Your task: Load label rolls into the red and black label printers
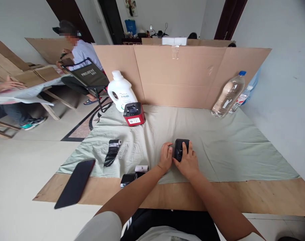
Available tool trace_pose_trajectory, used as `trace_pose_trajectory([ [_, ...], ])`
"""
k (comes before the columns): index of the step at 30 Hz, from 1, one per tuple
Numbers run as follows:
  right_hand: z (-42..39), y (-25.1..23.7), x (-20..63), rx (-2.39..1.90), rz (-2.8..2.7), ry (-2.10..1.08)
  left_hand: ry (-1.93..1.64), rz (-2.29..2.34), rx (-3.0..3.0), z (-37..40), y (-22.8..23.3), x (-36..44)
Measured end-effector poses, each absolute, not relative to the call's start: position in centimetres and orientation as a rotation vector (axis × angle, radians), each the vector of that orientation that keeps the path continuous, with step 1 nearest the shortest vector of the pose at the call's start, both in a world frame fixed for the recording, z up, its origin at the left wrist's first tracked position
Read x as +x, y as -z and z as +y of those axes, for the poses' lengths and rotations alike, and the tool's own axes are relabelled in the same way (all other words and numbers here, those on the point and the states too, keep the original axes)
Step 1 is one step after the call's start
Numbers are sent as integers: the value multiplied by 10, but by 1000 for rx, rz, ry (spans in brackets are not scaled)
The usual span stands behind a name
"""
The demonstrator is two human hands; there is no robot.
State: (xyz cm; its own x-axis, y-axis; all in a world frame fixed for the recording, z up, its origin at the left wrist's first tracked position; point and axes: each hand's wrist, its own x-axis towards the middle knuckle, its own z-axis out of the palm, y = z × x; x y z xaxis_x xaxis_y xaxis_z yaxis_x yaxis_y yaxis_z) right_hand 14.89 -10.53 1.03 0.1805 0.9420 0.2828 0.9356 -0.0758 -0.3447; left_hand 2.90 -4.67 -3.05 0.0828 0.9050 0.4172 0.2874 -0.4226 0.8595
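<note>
The left hand (165,156) sits just left of the black box (178,148), fingers loosely curled and seemingly holding nothing; whether it touches is hard to tell. The box lies mid-bench (242,194) on the cloth (242,150). The right hand (189,162) is half spread over it, fingers on the top and right side, thumb by the near left corner. Good handling would mean the left hand bracing the side while the right presses lightly and evenly, as the cloth could slip.

Around them, a slab (76,182) overhangs the near left edge and could be knocked off. Next come the black film (112,152), the jug (121,93), a dark piece (127,178) partly under the left forearm, the red box (134,117) and a white roll (141,168), easily brushed. Cardboard (180,78) limits forward reach; two bottles (229,95) stand far right.
</note>
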Motion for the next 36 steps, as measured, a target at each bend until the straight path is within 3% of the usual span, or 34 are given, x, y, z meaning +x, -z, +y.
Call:
trace_pose_trajectory([
  [4, -96, -2, 167, -1851, -1787, 33, -1198, 1152, 1935, -46, 29, 12],
  [9, -47, -2, 249, -1754, -1698, 208, -972, 1241, 2186, -30, 25, -38],
  [17, 50, -21, 387, -2301, -1240, 127, -696, 1409, 2398, -25, 17, -53],
  [27, 49, 2, 401, -2401, -1220, 67, -530, 1503, 2500, -41, 8, -41],
  [30, 53, 7, 399, -2352, -1240, 208, -469, 1373, 2466, -32, 10, -47],
  [33, 65, 1, 371, -2179, -1405, 370, -641, 1297, 2221, 7, 0, -74],
  [36, 85, -12, 312, -1974, -1671, 270, -1136, 1600, 1809, 63, -25, -118],
])
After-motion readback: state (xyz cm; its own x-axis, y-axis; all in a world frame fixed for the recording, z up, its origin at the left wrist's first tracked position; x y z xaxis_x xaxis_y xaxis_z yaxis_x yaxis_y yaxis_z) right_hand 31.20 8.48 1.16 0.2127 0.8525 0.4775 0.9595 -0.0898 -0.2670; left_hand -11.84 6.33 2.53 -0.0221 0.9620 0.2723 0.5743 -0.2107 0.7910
